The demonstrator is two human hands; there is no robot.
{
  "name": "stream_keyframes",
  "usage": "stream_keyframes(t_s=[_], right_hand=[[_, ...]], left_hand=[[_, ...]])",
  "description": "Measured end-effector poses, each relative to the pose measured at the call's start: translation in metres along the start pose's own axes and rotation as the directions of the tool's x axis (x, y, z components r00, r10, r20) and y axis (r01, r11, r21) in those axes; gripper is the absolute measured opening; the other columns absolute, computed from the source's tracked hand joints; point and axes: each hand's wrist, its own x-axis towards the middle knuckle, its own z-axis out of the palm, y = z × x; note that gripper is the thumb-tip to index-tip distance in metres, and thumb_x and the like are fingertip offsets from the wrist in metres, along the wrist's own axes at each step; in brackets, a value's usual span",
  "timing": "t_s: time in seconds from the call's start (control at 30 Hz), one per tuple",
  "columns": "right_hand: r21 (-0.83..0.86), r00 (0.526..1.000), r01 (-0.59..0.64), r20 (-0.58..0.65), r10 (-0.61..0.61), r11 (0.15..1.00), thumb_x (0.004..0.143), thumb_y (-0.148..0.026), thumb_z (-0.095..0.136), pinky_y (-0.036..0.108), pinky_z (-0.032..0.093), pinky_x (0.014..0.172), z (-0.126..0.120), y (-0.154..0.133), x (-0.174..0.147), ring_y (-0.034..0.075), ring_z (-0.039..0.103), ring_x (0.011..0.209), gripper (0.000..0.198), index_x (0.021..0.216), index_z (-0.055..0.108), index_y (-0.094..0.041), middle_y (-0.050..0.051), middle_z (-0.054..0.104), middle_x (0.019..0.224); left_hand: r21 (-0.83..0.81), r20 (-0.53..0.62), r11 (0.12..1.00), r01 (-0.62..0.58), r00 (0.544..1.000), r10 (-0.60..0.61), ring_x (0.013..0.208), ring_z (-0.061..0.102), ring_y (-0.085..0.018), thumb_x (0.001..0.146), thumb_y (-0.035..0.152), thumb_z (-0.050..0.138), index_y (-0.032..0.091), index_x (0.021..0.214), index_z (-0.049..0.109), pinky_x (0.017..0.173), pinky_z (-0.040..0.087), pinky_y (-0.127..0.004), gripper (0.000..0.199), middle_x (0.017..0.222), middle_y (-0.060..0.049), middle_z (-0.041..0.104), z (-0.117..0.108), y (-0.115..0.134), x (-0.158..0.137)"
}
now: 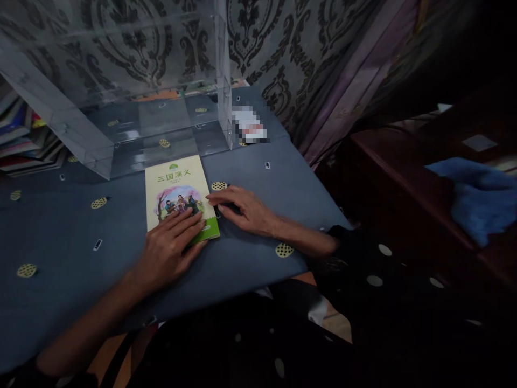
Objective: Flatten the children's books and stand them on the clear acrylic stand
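A book (173, 196) with a cream and green cover lies closed on the blue patterned tablecloth. Its front shows Chinese characters and a picture of several figures under a pink tree. Across the lower part of the cover rests my left hand (172, 242), its fingers laid flat and holding nothing. My right hand (244, 210) is beside the book's right edge, with the index fingertip touching the cover's side and the thumb apart from it. Part of the picture and the lower left corner are hidden under my left hand.
Just behind the book stands a clear acrylic shelf (224, 81). Stacked books (28, 134) sit at the far left. A blurred-out white item (250, 124) lies right of the shelf. Off the table's right side, a blue cloth (476, 188) hangs over dark red furniture (404, 183).
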Motion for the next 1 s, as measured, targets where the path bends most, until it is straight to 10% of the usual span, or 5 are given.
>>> stream_keyframes(t_s=[1.0], right_hand=[[0.103,0.997,-0.035,-0.065,0.042,0.994,0.099,-0.024,0.051,0.035,0.055,0.084,0.004,-0.013,-0.013,0.019,0.065,0.093,0.025,0.118,0.067,-0.019,0.006,0.074,0.098]], left_hand=[[-0.002,0.012,0.998,-0.056,0.998,0.056,0.12,0.066,-0.027,0.097,0.019,0.05,0.025,0.135,0.062,0.102,0.055,-0.053,0.04,0.123,-0.005,0.073,-0.007,0.0,0.006]])
